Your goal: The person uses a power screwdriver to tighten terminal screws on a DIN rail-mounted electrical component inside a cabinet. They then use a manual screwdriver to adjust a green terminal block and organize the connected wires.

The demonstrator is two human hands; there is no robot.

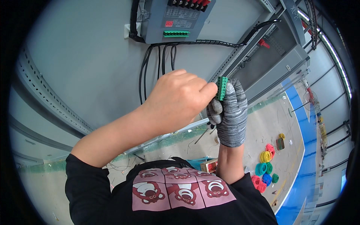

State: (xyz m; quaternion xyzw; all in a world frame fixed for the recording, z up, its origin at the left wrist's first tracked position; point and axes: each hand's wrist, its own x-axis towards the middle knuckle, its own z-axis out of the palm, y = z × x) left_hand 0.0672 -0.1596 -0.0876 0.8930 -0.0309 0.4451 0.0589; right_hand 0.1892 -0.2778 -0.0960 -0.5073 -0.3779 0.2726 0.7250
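Note:
My right hand (233, 112), in a grey knitted glove, pinches a green terminal block (222, 88) upright, its row of small openings showing. My left hand (182, 95) is bare and closed, its thumb and finger against the left side of the block. Whatever those fingertips hold, if anything, is hidden behind the hand. Beyond my hands, several black wires (142, 75) hang from a black-wrapped cable bundle (210, 42). Above them, a grey device (173, 18) is mounted on the cabinet's back panel, with a green connector (176, 33) on its lower edge.
A perforated metal rail (48, 90) curves along the left side of the cabinet. On the right stands a grey cabinet frame (277, 75). Coils of coloured wire (265, 156) lie on the floor at the lower right, and an open box (209, 165) sits near my body.

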